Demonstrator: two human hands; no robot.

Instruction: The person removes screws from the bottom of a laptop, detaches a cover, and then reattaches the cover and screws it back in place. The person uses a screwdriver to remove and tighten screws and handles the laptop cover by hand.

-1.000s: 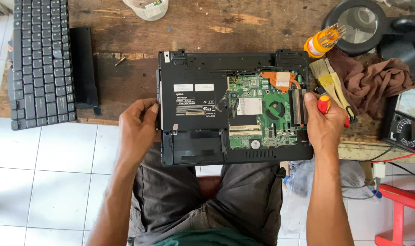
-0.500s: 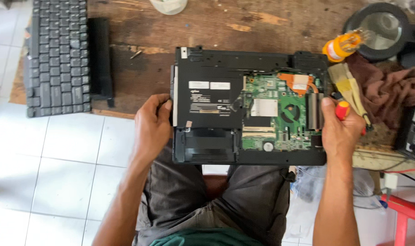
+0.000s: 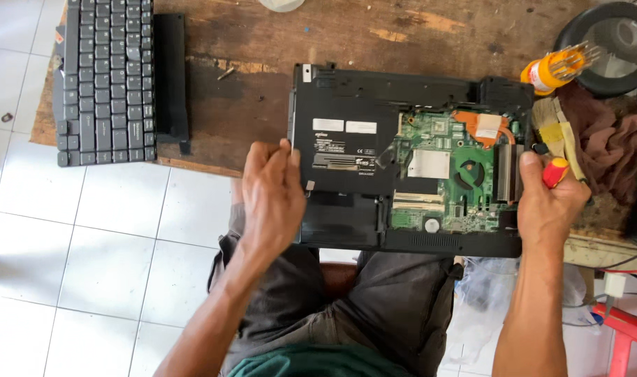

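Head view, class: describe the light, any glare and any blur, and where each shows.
Head view: bright, even daylight; the white floor tiles look washed out; the magnifier lens shows pale glare; the laptop board is sharp; soft shadows lie under both hands, left hand and right hand.

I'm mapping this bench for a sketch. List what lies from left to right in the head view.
Detached black keyboard → long black battery bar → left hand → opened black laptop base with green circuit board → right hand gripping a red-handled screwdriver → crumpled brown cloth.
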